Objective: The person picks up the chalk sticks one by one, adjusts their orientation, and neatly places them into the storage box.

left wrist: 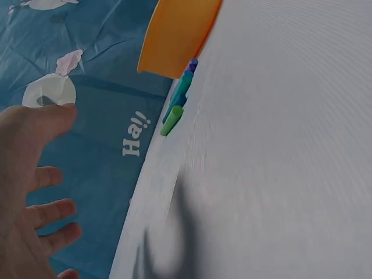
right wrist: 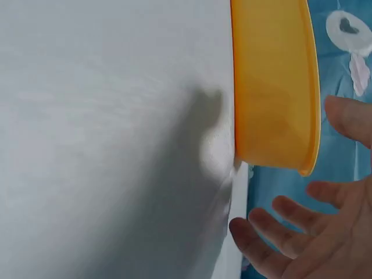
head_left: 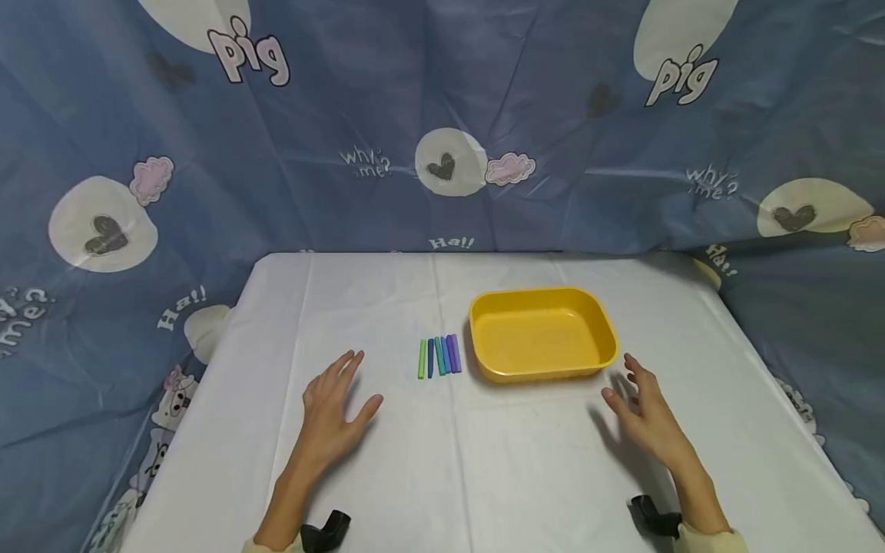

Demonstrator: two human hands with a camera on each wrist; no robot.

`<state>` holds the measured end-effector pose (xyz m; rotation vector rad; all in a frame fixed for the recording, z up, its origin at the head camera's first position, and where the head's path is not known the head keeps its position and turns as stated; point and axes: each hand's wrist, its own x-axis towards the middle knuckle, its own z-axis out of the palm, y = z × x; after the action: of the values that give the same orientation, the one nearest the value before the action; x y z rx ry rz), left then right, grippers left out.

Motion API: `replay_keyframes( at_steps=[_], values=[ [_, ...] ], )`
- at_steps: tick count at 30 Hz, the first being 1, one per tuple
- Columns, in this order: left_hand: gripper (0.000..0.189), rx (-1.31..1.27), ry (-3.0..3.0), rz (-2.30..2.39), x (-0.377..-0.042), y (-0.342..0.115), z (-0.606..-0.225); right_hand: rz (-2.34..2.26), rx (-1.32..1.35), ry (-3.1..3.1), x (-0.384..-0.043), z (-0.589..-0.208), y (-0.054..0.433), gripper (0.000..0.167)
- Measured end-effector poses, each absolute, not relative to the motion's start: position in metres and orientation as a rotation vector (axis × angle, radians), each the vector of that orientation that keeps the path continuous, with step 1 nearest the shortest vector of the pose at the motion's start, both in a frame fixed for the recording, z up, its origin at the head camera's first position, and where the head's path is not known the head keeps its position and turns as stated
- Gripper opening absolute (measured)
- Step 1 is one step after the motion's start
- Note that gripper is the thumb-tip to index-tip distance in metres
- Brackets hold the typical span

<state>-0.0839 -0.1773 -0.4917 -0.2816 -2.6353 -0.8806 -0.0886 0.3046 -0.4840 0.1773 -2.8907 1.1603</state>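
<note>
Nearest, the left hand [head_left: 330, 418] hangs loose, free of any hold, fingers spread, over the table [head_left: 373, 484] between its left edge and the coloured sticks [head_left: 441, 356]. The right hand [head_left: 648, 421] is likewise released, thumb apart, just beside the near right corner of the yellow container [head_left: 542, 376]. Six sticks, green through blue to purple, lie in a row on the table, outside the container, near its left wall. The container stands upright toward the table's far edge, its yellow inner floor visible. Beyond that edge hangs a blue printed cloth [head_left: 346, 207].
</note>
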Motion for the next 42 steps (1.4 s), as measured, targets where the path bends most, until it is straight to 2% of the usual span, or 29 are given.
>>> replay_keyframes(
  at_steps=[9,15,22,32,42],
  values=[
    [0.069,-0.272,-2.661,-0.986,-0.097,-0.159,-0.501,1.450,0.015,-2.752,-0.112,-0.484,0.305,0.067],
    [0.067,-0.251,-2.688,-1.053,-0.101,-0.152,-0.506,1.687,-0.111,-2.683,-0.124,-0.487,0.302,0.068],
    [0.065,-0.214,-2.691,-1.145,-0.113,-0.148,-0.504,1.719,-0.200,-2.670,-0.131,-0.491,0.301,0.070],
    [0.063,-0.229,-2.741,-1.214,-0.136,-0.133,-0.496,1.682,-0.242,-2.645,-0.136,-0.488,0.299,0.063],
    [0.056,-0.235,-2.754,-1.186,-0.153,-0.121,-0.504,1.866,-0.322,-2.526,-0.137,-0.483,0.294,0.061]
  ],
)
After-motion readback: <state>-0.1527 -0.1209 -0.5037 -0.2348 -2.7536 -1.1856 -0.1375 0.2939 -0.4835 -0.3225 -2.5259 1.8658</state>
